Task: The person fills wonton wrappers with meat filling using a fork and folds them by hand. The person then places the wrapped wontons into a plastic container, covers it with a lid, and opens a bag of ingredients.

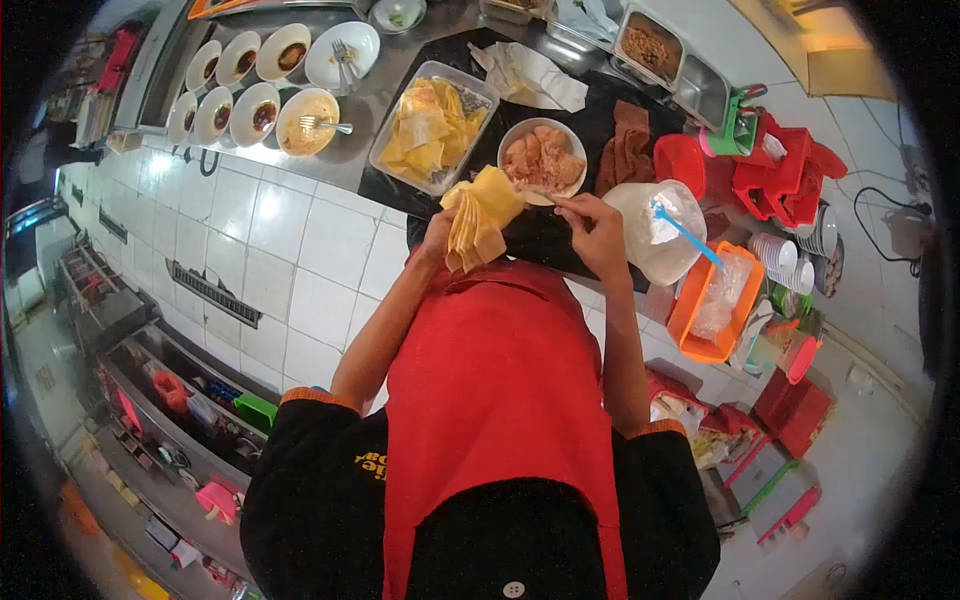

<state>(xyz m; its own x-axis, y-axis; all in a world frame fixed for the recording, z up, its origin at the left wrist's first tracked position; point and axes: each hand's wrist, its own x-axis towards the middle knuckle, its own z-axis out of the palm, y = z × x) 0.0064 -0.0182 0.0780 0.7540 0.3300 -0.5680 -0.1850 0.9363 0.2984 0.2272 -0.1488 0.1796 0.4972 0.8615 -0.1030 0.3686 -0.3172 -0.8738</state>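
Note:
My left hand holds a fanned stack of thin yellow wrapper sheets in front of the bowl. A thin utensil is pinched in my right hand, its tip between the wrappers and the bowl's near rim. The white bowl contains pinkish minced filling. Left of it, a clear plastic tray is piled with folded yellow wrappers. A brown cloth lies right of the bowl.
Small white bowls with dark sauce and a plate with forks stand at the left. On the right are a large whitish container, an orange basket and red containers. Metal trays stand behind.

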